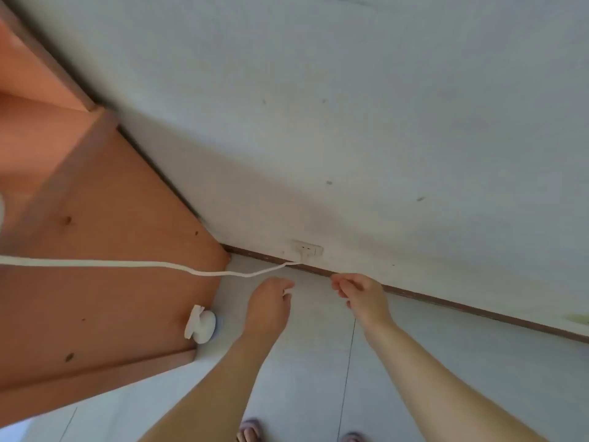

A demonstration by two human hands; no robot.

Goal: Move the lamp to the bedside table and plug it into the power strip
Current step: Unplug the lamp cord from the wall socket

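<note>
1. We look steeply down at a pale floor (318,362) where it meets a white wall (350,106), with a wooden cabinet (105,250) filling the left side.
2. A wall socket (306,249) sits low on the wall just above the dark skirting, and a plug appears seated in it; a white cord (127,264) runs from there leftward across the cabinet's side and out of view.
3. Our left hand (269,304) is curled, its grip closed on something small and white at the fingertips, possibly a thin cable or plug end; we cannot tell which.
4. Our right hand (360,293) hovers near the skirting with thumb and forefinger pinched close; whether anything lies between them we cannot tell.
5. The lamp itself is not clearly in view. A white clip-like object (200,323) rests at the near corner of the cabinet, left of the left hand and apart from it; it may belong to the lamp, but we cannot confirm that.
6. No power strip is visible; we only see the wall socket, just beyond both hands.
7. Risks, as we judge them: tugging the taut cord could pull the seated plug loose, and a thin lead pinched lightly could slip from the fingers.
8. Reaching low and blurred, we could also misalign prongs at the socket.
</note>
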